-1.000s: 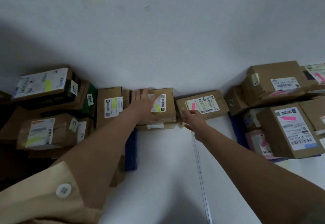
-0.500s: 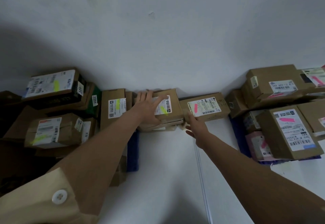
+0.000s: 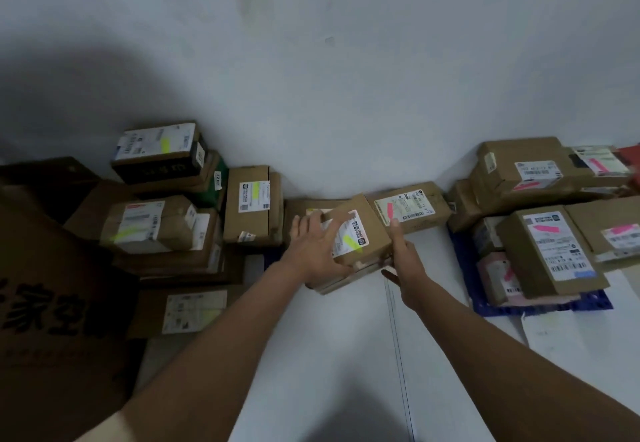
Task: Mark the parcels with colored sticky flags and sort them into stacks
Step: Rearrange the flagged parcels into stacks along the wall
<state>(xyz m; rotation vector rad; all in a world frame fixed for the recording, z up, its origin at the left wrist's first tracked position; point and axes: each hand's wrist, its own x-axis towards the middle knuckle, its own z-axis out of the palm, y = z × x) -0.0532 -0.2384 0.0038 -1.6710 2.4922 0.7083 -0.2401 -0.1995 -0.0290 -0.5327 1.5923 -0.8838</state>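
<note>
Taking the small tilted box (image 3: pixel 360 233) in the middle as the landmark, a big dark carton (image 3: pixel 52 303) with printed characters is sitting far to its left at the frame edge. Between that carton and the box, a stack of parcels (image 3: pixel 162 219) is leaning against the white wall (image 3: pixel 311 77), their labels carrying yellow flags (image 3: pixel 165 145). Just left of the box, an upright brown parcel (image 3: pixel 252 206) is standing with a yellow flag on its white label. The left hand (image 3: pixel 317 251) is lying on the box's left side with fingers spread across its top edge and label, the thumb reaching toward the yellow flag (image 3: pixel 351 243) stuck on that label. The box itself is resting tilted on top of a flatter parcel (image 3: pixel 346 277) on the white floor. The right hand (image 3: pixel 403 261) is pressing against the box's right side, fingers straight and pointing up; whether any fingers are curling under the box I cannot tell. Just behind and right of the box, a flat parcel (image 3: pixel 412 207) is lying against the wall with a pink flag (image 3: pixel 389 211) on its label. Far right of the box, a second stack of parcels (image 3: pixel 550 226) with pink flags is sitting on a blue tray (image 3: pixel 540 306).
</note>
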